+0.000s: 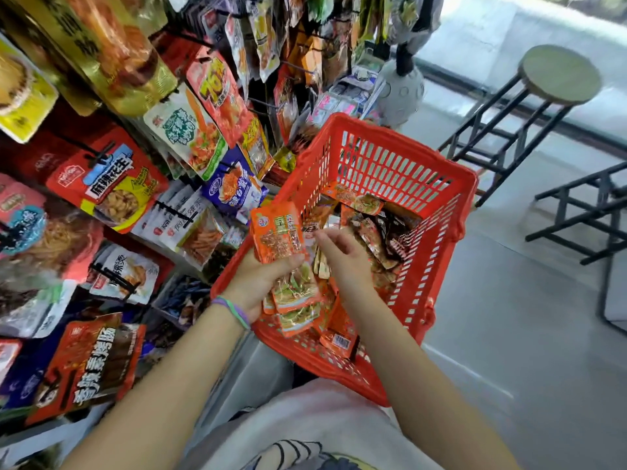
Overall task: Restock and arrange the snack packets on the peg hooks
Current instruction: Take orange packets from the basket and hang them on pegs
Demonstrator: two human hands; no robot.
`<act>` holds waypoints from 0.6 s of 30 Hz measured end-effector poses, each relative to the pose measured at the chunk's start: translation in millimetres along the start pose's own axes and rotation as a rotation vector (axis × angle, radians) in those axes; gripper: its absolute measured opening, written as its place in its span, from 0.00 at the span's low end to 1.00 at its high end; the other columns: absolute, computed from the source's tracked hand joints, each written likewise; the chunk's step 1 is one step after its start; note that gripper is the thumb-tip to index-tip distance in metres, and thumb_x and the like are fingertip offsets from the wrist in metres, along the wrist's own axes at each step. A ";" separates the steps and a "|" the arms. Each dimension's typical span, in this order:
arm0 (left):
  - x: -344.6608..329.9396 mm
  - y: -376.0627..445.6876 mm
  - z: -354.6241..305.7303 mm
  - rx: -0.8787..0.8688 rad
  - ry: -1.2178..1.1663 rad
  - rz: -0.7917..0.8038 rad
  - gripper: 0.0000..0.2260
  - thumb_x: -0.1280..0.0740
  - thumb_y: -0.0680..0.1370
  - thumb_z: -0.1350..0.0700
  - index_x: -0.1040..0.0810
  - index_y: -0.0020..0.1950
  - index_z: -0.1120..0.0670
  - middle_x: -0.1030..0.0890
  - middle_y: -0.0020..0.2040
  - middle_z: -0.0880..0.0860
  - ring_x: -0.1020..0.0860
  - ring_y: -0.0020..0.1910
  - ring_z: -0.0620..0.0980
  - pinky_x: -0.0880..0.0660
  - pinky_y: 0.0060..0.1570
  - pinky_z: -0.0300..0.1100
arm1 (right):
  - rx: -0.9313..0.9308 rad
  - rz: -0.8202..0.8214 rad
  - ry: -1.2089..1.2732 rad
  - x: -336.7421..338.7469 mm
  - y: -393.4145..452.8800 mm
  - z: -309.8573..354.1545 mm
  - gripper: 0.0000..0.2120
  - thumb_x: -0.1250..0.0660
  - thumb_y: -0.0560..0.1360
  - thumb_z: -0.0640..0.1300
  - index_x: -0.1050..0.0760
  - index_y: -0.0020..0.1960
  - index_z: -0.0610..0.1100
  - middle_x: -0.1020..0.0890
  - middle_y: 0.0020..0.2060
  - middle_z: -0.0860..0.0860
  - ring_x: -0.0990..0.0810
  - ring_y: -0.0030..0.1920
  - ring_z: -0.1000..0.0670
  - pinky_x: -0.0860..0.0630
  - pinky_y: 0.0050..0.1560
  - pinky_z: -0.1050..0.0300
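- While the red basket [380,171] sits beside the peg hooks [101,154], the left hand [258,283] grips an orange packet stack [278,235] over its near-left rim.
- Right hand [342,256], fingers curled, hovers above loose packets [373,232] inside; whether it pinches anything is unclear.

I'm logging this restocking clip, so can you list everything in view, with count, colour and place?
Basket: one, red plastic, slotted walls, centre, beside the rack.
Loose snack packets: many, mostly orange and brown, piled inside the basket.
Held snack packets: a small stack, orange, above the basket's near-left side.
Hanging snack packets: dozens, red, yellow, white, blue, on the rack at left.
Peg hooks: several, black, sticking out through the hanging packets.
Round stool: one, pale seat, black frame, upper right.
Wristbands: purple and green, left wrist.
Left hand: grips the held stack from below.
Right hand: fingers curled over the basket, fingertips at the stack's edge; a grip is unclear.
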State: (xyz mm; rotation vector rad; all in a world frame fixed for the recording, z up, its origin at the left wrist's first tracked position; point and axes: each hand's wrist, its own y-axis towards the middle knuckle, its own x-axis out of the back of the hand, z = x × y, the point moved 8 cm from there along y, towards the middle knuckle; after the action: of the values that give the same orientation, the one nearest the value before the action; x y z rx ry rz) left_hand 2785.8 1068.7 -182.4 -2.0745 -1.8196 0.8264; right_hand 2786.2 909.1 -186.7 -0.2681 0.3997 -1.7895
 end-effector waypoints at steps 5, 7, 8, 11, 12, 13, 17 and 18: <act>8.3 9.7 -1.3 -0.013 0.121 0.003 0.20 0.23 0.68 0.60 0.19 0.59 0.54 0.13 0.54 0.55 0.15 0.54 0.56 0.21 0.61 0.55 | -0.344 -0.429 -0.532 76.0 16.8 -57.4 0.36 0.26 0.75 0.54 0.37 0.75 0.44 0.35 0.73 0.41 0.35 0.73 0.38 0.34 0.70 0.44; 7.0 11.0 0.9 -0.006 0.155 0.031 0.23 0.23 0.68 0.59 0.20 0.62 0.54 0.14 0.57 0.55 0.16 0.56 0.55 0.21 0.59 0.52 | -0.487 -0.356 -0.602 74.3 18.0 -78.7 0.43 0.25 0.75 0.52 0.47 0.79 0.44 0.46 0.79 0.38 0.44 0.77 0.34 0.40 0.74 0.41; 6.9 12.0 2.1 -0.004 0.166 0.041 0.22 0.24 0.69 0.60 0.20 0.63 0.54 0.14 0.56 0.54 0.15 0.55 0.54 0.20 0.58 0.51 | -0.515 -0.310 -0.603 71.6 20.0 -86.5 0.43 0.25 0.75 0.50 0.48 0.79 0.45 0.50 0.79 0.38 0.46 0.78 0.33 0.40 0.75 0.40; 7.4 13.6 5.5 0.023 0.124 0.053 0.16 0.26 0.72 0.63 0.20 0.58 0.54 0.12 0.50 0.53 0.14 0.49 0.50 0.18 0.50 0.46 | -0.536 -0.271 -0.643 72.6 26.2 -98.1 0.38 0.25 0.74 0.44 0.43 0.77 0.48 0.49 0.79 0.40 0.44 0.76 0.33 0.36 0.72 0.41; 6.5 13.3 5.2 0.028 0.117 0.062 0.17 0.26 0.71 0.62 0.20 0.58 0.54 0.12 0.49 0.52 0.14 0.48 0.49 0.18 0.48 0.44 | -0.540 -0.275 -0.649 75.0 26.9 -99.6 0.36 0.25 0.75 0.42 0.41 0.75 0.48 0.48 0.78 0.40 0.42 0.76 0.34 0.34 0.71 0.41; 6.3 13.6 5.7 0.030 0.118 0.070 0.17 0.26 0.70 0.61 0.20 0.58 0.53 0.12 0.49 0.52 0.14 0.48 0.49 0.18 0.46 0.43 | -0.535 -0.273 -0.652 76.7 27.2 -100.8 0.33 0.25 0.75 0.41 0.40 0.73 0.48 0.45 0.77 0.40 0.40 0.74 0.34 0.33 0.70 0.42; 5.1 12.0 4.9 0.033 0.119 0.092 0.15 0.28 0.74 0.65 0.21 0.59 0.53 0.12 0.50 0.52 0.14 0.49 0.49 0.17 0.48 0.43 | -0.452 -0.221 -0.694 72.6 23.7 -103.8 0.35 0.20 0.70 0.47 0.36 0.70 0.47 0.39 0.73 0.42 0.36 0.72 0.34 0.31 0.67 0.43; 5.5 11.9 4.7 0.035 0.114 0.092 0.15 0.28 0.74 0.65 0.21 0.59 0.54 0.13 0.51 0.54 0.14 0.51 0.50 0.17 0.48 0.44 | -0.439 -0.217 -0.709 70.5 22.1 -105.2 0.38 0.19 0.69 0.49 0.37 0.72 0.49 0.42 0.75 0.42 0.38 0.73 0.33 0.32 0.68 0.41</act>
State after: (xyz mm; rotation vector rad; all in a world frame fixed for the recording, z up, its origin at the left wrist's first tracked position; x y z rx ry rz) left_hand 2793.2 1071.1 -194.0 -2.1505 -1.6502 0.7409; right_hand 2747.5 849.4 -293.9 -1.2487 0.2477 -1.6652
